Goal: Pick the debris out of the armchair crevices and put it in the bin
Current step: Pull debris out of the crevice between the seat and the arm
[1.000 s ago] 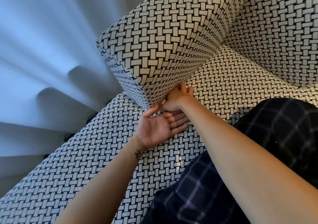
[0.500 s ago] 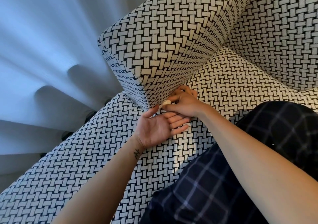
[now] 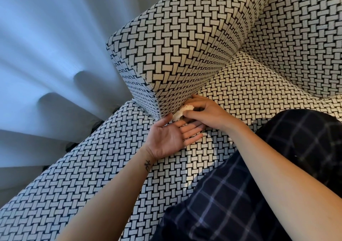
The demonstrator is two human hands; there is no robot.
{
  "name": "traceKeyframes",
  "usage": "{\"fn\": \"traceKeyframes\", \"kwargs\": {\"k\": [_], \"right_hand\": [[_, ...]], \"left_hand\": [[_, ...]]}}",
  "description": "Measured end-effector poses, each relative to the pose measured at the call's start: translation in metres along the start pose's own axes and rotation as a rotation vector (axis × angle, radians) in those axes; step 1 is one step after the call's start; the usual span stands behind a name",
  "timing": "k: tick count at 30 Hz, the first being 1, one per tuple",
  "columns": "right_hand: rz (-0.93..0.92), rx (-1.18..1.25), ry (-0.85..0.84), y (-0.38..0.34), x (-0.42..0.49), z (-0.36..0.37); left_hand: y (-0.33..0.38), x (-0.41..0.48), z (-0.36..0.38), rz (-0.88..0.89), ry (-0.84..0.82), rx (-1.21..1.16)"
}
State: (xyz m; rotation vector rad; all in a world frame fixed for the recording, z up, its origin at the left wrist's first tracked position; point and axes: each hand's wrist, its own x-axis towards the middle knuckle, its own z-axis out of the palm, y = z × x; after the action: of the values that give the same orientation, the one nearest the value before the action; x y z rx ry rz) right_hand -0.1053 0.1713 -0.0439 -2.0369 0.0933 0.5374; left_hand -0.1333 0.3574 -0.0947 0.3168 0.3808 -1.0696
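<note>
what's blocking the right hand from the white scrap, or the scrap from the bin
Nothing: the right hand already pinches the white scrap beside the armrest. The bin is out of view, so that path is unknown.

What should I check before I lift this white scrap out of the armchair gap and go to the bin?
1. Grip: the right hand pinches the white scrap: ok.
2. Scrap fully clear of the crevice under the armrest: cannot tell.
3. The left hand lies open, palm up, right beside the scrap to catch it: ok.
4. No more debris in that crevice: cannot tell, the hands cover it.
5. Bin in sight: not ok, none shows.
</note>
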Motion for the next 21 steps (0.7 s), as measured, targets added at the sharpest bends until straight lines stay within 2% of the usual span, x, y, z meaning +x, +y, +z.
{"fn": "traceKeyframes", "kwargs": {"k": [5,12,15,19,21], "right_hand": [[-0.009,-0.097,-0.123,-0.003,-0.017,-0.002],[-0.119,-0.496,-0.052,-0.001,-0.02,0.018],[-0.111,-0.5,-0.059,-0.001,-0.021,0.019],[-0.06,-0.325,-0.053,-0.002,-0.017,0.014],[-0.055,-0.333,-0.015,-0.003,-0.014,0.015]], "left_hand": [[-0.001,-0.003,0.003,0.003,0.053,-0.022],[-0.002,-0.009,0.012,0.068,0.021,0.082],[-0.005,-0.013,0.01,0.103,0.061,0.053],[-0.008,-0.021,0.004,0.143,0.074,-0.024],[-0.009,-0.027,-0.002,0.148,0.099,0.004]]}}
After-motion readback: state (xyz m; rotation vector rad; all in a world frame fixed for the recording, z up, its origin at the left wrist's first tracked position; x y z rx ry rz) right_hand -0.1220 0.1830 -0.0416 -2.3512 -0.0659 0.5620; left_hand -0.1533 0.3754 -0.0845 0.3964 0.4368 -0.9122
